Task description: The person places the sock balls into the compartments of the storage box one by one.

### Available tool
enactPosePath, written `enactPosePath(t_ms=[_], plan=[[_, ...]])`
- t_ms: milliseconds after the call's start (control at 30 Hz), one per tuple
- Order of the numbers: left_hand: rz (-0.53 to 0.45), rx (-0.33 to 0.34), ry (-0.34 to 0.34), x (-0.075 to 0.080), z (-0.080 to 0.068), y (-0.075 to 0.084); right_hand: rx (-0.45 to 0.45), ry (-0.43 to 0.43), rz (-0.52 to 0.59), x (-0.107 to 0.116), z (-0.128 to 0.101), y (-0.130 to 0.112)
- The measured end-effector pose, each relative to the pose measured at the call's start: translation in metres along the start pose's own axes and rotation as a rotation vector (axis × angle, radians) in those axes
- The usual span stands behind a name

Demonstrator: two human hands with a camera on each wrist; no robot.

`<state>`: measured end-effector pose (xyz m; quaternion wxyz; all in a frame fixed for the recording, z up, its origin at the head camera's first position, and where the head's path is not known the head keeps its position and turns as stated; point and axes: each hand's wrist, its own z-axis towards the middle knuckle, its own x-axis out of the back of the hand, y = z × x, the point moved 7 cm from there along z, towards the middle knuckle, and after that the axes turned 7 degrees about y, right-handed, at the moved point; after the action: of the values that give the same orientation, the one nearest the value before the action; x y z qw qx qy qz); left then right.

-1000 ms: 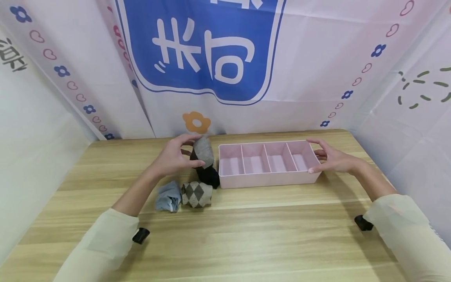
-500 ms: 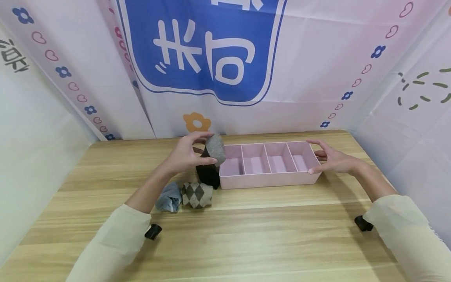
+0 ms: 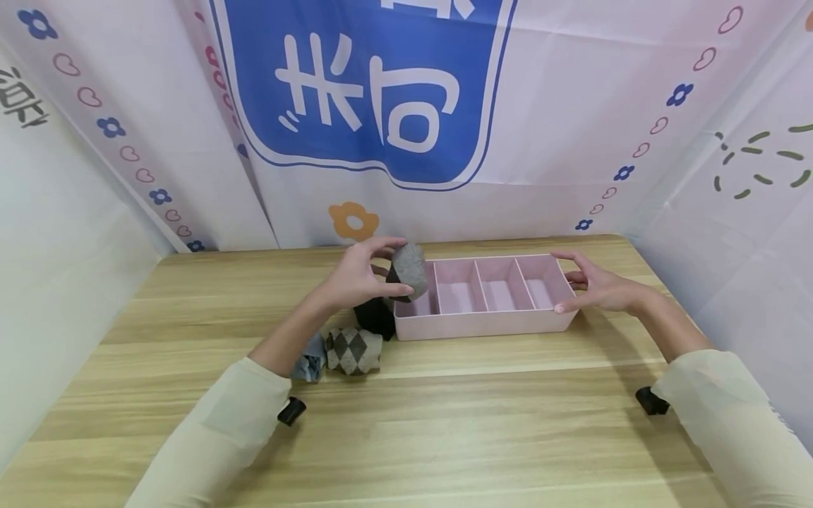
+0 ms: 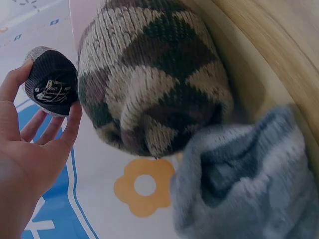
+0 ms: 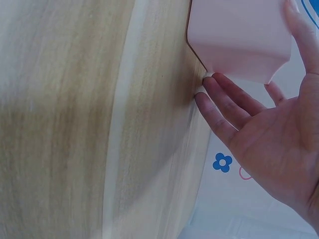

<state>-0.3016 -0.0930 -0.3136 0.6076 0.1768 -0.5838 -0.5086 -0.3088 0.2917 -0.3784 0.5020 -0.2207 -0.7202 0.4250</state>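
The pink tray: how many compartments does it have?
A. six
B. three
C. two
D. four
D. In the head view the pink tray shows three dividers that make four compartments in a row; the left hand holds a grey rolled sock over the leftmost one.

Readable marks: backdrop only.
Large white characters "米可" on blue panel of rear backdrop cloth, upper edge of panel cut off by frame, further strokes above unreadable. Partial dark character at far left on side cloth, cropped, not legible. Small pale tag inside rolled grey sock seen from left wrist view, print too small to read. No numbers or brand marks on pink divider box.
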Motion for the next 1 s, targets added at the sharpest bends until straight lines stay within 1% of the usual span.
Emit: enactPosePath(t_ms=[167, 400, 567, 767, 1000], plan=[[-0.005, -0.009, -0.027, -0.012, 0.006, 0.005, -0.005, 0.002, -0.001, 0.000, 0.000, 0.001], [-0.043, 0.013, -0.052, -0.024, 0.010, 0.011, -0.005, 0.000, -0.002, 0.000, 0.000, 0.002], [-0.031, 0.013, -0.070, -0.031, 0.012, 0.013, -0.001, 0.000, 0.004, 0.000, 0.001, 0.002], [-0.029, 0.026, -0.074, -0.040, 0.016, 0.015, -0.007, -0.005, 0.017, -0.001, 0.000, 0.003], [-0.047, 0.025, -0.090, -0.051, 0.023, 0.019, -0.022, -0.013, 0.020, -0.001, 0.000, 0.003]])
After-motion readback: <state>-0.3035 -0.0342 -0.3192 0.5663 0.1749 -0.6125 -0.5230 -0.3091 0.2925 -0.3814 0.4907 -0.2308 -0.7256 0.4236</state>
